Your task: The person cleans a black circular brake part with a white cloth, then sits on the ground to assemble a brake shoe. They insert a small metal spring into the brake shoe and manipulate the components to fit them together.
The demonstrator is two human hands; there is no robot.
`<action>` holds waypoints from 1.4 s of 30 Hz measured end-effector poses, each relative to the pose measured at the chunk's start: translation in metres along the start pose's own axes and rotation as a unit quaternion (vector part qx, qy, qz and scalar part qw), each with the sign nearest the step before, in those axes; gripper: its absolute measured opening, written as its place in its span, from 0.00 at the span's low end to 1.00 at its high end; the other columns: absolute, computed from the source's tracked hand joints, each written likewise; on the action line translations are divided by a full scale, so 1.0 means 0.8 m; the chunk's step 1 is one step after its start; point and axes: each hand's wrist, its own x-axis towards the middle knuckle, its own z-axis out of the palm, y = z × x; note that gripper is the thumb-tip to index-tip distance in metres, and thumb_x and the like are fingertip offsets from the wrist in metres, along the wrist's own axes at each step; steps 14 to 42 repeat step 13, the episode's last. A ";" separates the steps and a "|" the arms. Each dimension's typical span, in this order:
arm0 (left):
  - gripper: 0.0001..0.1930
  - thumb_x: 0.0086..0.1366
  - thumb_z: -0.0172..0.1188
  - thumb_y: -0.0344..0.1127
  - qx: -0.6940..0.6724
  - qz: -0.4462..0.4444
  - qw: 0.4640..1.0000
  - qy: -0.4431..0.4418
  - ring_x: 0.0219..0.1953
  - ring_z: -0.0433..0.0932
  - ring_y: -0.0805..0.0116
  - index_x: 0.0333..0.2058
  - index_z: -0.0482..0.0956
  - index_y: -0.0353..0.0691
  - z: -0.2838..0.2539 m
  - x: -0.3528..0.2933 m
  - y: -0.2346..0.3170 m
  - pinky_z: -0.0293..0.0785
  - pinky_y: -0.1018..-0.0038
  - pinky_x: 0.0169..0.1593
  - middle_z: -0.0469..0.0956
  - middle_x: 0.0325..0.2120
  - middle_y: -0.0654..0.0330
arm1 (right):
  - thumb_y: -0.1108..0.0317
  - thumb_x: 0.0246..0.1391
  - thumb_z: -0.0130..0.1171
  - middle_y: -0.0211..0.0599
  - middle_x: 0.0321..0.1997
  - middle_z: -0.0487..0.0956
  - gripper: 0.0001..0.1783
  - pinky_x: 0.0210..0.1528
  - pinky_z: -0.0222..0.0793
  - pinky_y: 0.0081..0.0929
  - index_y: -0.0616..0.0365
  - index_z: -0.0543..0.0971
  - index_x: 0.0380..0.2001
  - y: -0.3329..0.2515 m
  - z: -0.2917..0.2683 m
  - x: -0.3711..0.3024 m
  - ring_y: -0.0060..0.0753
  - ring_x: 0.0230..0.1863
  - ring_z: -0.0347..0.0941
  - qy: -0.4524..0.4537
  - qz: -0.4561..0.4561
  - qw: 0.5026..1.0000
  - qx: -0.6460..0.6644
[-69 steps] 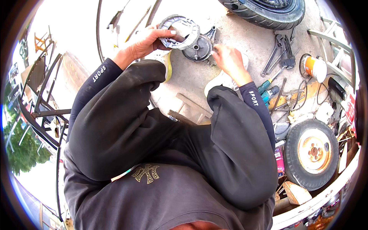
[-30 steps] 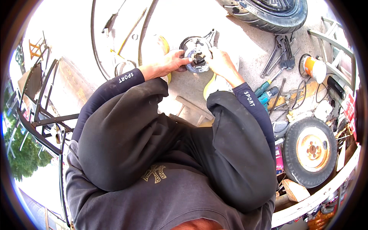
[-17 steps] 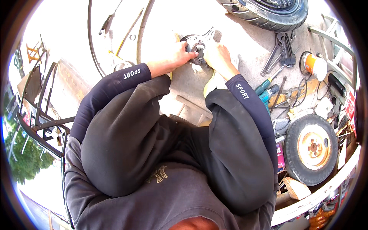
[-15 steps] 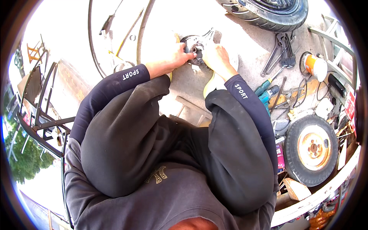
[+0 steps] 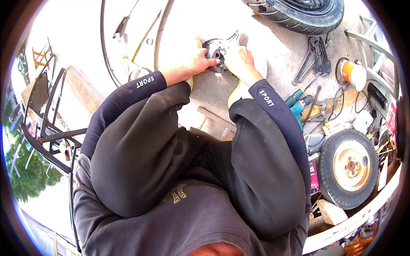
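A round, dark metal part (image 5: 212,44), looking like a drum brake plate with a short lever arm at its top, sits on the ground in front of me between my feet. My left hand (image 5: 194,63) grips its left side, with the thumb laid across the front near the centre. From the right, my right hand (image 5: 240,62) has its fingers bent down over the part's upper right. Those fingertips are largely hidden, and I cannot make out any small piece under them. Strong sunlight washes out detail around the part.
A large tyre (image 5: 299,17) lies at the upper right. Below it are an adjustable wrench (image 5: 304,62), a screwdriver (image 5: 294,97), a teal power tool (image 5: 300,106) and an orange-and-white tub (image 5: 353,75). A small rusty-rimmed wheel (image 5: 351,165) lies right. A metal chair (image 5: 49,134) stands left.
The view has shifted slightly. My right hand's fingers have moved a little over the part; my left hand keeps its hold.
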 end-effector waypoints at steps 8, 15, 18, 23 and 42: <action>0.26 0.62 0.70 0.43 0.053 0.017 0.998 0.033 0.30 0.80 0.70 0.44 0.75 0.23 0.002 -0.001 0.003 0.79 0.74 0.32 0.81 0.33 0.51 | 0.64 0.53 0.58 0.57 0.27 0.82 0.22 0.35 0.78 0.46 0.77 0.76 0.41 0.005 0.012 0.000 0.56 0.31 0.82 0.017 -0.021 0.999 -0.044; 0.50 0.60 0.70 0.47 0.044 -0.042 0.997 -0.040 0.49 0.78 0.61 0.67 0.51 0.21 -0.011 0.007 0.005 0.78 0.72 0.48 0.76 0.50 0.40 | 0.69 0.51 0.58 0.53 0.31 0.84 0.29 0.34 0.79 0.44 0.79 0.71 0.53 0.021 0.018 0.013 0.52 0.33 0.84 0.002 -0.072 0.996 -0.052; 0.50 0.60 0.70 0.47 0.044 -0.042 0.997 -0.040 0.49 0.78 0.61 0.67 0.51 0.21 -0.011 0.007 0.005 0.78 0.72 0.48 0.76 0.50 0.40 | 0.69 0.51 0.58 0.53 0.31 0.84 0.29 0.34 0.79 0.44 0.79 0.71 0.53 0.021 0.018 0.013 0.52 0.33 0.84 0.002 -0.072 0.996 -0.052; 0.50 0.60 0.70 0.47 0.044 -0.042 0.997 -0.040 0.49 0.78 0.61 0.67 0.51 0.21 -0.011 0.007 0.005 0.78 0.72 0.48 0.76 0.50 0.40 | 0.69 0.51 0.58 0.53 0.31 0.84 0.29 0.34 0.79 0.44 0.79 0.71 0.53 0.021 0.018 0.013 0.52 0.33 0.84 0.002 -0.072 0.996 -0.052; 0.50 0.60 0.70 0.47 0.044 -0.042 0.997 -0.040 0.49 0.78 0.61 0.67 0.51 0.21 -0.011 0.007 0.005 0.78 0.72 0.48 0.76 0.50 0.40 | 0.69 0.51 0.58 0.53 0.31 0.84 0.29 0.34 0.79 0.44 0.79 0.71 0.53 0.021 0.018 0.013 0.52 0.33 0.84 0.002 -0.072 0.996 -0.052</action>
